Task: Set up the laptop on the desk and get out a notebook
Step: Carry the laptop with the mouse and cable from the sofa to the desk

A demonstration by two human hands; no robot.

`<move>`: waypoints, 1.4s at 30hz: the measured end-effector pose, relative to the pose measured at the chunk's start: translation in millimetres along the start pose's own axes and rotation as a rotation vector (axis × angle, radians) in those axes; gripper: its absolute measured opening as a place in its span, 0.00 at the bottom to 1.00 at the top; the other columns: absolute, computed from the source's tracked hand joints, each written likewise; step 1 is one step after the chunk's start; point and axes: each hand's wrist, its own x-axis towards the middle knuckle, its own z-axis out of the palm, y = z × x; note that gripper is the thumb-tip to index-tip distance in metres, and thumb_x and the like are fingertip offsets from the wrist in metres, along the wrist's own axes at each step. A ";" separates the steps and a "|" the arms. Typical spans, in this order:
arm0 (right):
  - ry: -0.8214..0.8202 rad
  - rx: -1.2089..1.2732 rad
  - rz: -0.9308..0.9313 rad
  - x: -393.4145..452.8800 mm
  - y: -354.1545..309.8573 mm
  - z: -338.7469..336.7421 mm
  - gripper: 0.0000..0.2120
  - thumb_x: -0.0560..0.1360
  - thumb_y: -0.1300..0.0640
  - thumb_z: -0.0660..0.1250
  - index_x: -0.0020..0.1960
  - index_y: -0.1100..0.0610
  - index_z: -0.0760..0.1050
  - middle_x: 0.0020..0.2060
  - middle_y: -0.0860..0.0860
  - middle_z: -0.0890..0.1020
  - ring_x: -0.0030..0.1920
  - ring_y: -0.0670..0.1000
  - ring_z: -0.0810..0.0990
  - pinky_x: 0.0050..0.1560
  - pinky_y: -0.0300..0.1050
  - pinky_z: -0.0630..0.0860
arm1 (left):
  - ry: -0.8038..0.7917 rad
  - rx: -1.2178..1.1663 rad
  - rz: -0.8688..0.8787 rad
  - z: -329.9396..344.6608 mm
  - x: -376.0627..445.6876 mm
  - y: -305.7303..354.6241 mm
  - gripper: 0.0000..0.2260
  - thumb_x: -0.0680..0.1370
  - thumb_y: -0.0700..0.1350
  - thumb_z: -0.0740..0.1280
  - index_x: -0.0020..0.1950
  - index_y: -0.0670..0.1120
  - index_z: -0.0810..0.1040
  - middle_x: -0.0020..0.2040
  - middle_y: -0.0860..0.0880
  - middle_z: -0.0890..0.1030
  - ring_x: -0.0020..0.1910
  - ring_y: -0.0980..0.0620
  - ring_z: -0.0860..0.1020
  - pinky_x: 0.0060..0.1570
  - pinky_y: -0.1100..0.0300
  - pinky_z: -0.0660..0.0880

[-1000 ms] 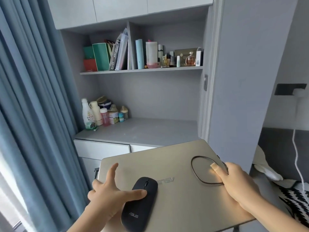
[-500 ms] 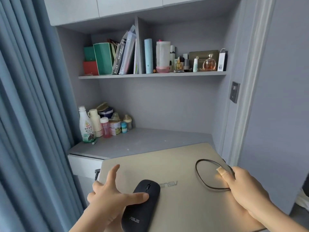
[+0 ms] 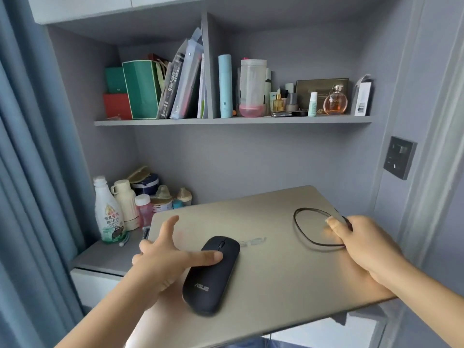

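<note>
While I hold the closed laptop over the grey desk, my left hand pins the mouse by thumb. My right hand clamps the edge at three o'clock, pinning a black cord. Bottles crowd ten o'clock under the shelf.

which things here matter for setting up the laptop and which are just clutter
Job: closed laptop, mouse and black cable loop riding on its lid, left hand, right hand, desk.

Clutter: bottles and jars at the desk's back left, shelf items, wall socket, curtain.

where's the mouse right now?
Head view, lower centre: the black mouse lies on the closed laptop lid, left of the looped black cable, with the left hand thumb pressed on it.
</note>
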 end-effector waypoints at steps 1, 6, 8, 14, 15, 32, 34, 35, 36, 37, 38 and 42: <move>0.007 0.002 0.006 9.2 -4.0 6.4 0.27 0.72 0.32 0.55 0.43 0.54 0.77 0.36 0.49 0.83 0.39 0.56 0.80 0.45 0.51 0.77 | -0.007 0.005 0.007 -2.5 14.8 1.2 0.61 0.38 0.66 0.75 0.70 0.70 0.54 0.73 0.45 0.56 0.72 0.40 0.57 0.70 0.41 0.61; 0.063 -0.001 0.076 48.2 -19.4 41.0 0.28 0.72 0.31 0.54 0.46 0.55 0.77 0.37 0.50 0.83 0.39 0.56 0.80 0.45 0.48 0.77 | -0.062 0.014 0.037 -13.5 87.7 8.6 0.61 0.39 0.65 0.75 0.70 0.70 0.53 0.73 0.46 0.55 0.73 0.40 0.56 0.71 0.41 0.60; 0.084 -0.006 0.097 57.6 -29.4 48.4 0.26 0.74 0.34 0.56 0.44 0.56 0.77 0.35 0.52 0.82 0.37 0.57 0.79 0.42 0.47 0.74 | -0.091 0.031 0.034 -15.9 115.2 14.1 0.61 0.39 0.65 0.75 0.70 0.70 0.53 0.74 0.45 0.55 0.73 0.41 0.56 0.71 0.42 0.59; 0.111 0.020 0.177 94.1 -42.9 70.1 0.26 0.73 0.33 0.56 0.42 0.56 0.77 0.37 0.51 0.84 0.39 0.56 0.80 0.44 0.49 0.76 | -0.156 0.096 0.053 -14.2 184.1 26.0 0.61 0.39 0.66 0.74 0.70 0.70 0.52 0.74 0.44 0.54 0.74 0.39 0.55 0.72 0.41 0.59; 0.105 0.037 0.191 101.6 -41.3 75.6 0.27 0.72 0.32 0.55 0.43 0.55 0.77 0.39 0.50 0.85 0.40 0.55 0.81 0.46 0.50 0.78 | -0.166 0.106 0.054 -12.8 194.9 28.8 0.61 0.39 0.66 0.74 0.70 0.70 0.52 0.74 0.44 0.54 0.74 0.39 0.55 0.72 0.41 0.58; 0.222 0.112 0.213 242.4 -31.4 94.4 0.29 0.69 0.31 0.56 0.40 0.58 0.76 0.39 0.52 0.86 0.39 0.60 0.81 0.47 0.56 0.78 | -0.212 0.154 0.152 44.4 345.1 87.7 0.61 0.40 0.67 0.73 0.71 0.68 0.52 0.75 0.43 0.54 0.74 0.40 0.55 0.72 0.42 0.58; 0.247 0.111 0.206 254.0 -28.4 97.2 0.26 0.72 0.35 0.58 0.38 0.59 0.75 0.36 0.52 0.84 0.38 0.61 0.80 0.44 0.54 0.77 | -0.212 0.143 0.161 53.9 357.5 90.3 0.61 0.40 0.68 0.73 0.71 0.68 0.52 0.75 0.44 0.54 0.74 0.40 0.56 0.72 0.42 0.59; 0.261 0.113 0.201 258.6 -26.5 98.8 0.25 0.73 0.36 0.59 0.37 0.59 0.74 0.33 0.53 0.83 0.36 0.61 0.78 0.41 0.53 0.75 | -0.213 0.140 0.167 58.0 363.2 91.8 0.62 0.40 0.68 0.73 0.72 0.68 0.52 0.75 0.44 0.54 0.73 0.41 0.56 0.72 0.43 0.59; 0.271 0.114 0.203 261.9 -26.8 100.0 0.25 0.74 0.37 0.59 0.36 0.59 0.73 0.31 0.54 0.81 0.35 0.61 0.77 0.39 0.52 0.73 | -0.215 0.140 0.173 61.3 368.8 93.4 0.62 0.40 0.68 0.73 0.72 0.68 0.51 0.74 0.44 0.54 0.73 0.41 0.57 0.72 0.43 0.59; 0.278 0.114 0.199 266.2 -25.6 101.5 0.24 0.75 0.38 0.59 0.35 0.58 0.72 0.30 0.54 0.79 0.34 0.61 0.75 0.38 0.51 0.72 | -0.217 0.142 0.176 64.1 374.5 95.1 0.62 0.40 0.68 0.73 0.72 0.67 0.51 0.74 0.44 0.55 0.73 0.41 0.57 0.72 0.43 0.59; 0.275 0.115 0.207 269.5 -25.4 102.9 0.24 0.75 0.38 0.60 0.34 0.58 0.72 0.29 0.54 0.78 0.34 0.61 0.75 0.37 0.51 0.71 | -0.220 0.148 0.177 66.2 379.5 96.6 0.62 0.40 0.68 0.72 0.72 0.67 0.51 0.74 0.44 0.55 0.73 0.41 0.57 0.72 0.43 0.59; 0.296 0.103 0.216 284.4 -24.2 109.2 0.24 0.75 0.38 0.60 0.35 0.59 0.72 0.29 0.54 0.77 0.34 0.60 0.74 0.36 0.50 0.69 | -0.231 0.162 0.192 73.9 398.5 101.3 0.62 0.39 0.68 0.72 0.72 0.67 0.51 0.74 0.42 0.55 0.73 0.40 0.56 0.73 0.43 0.58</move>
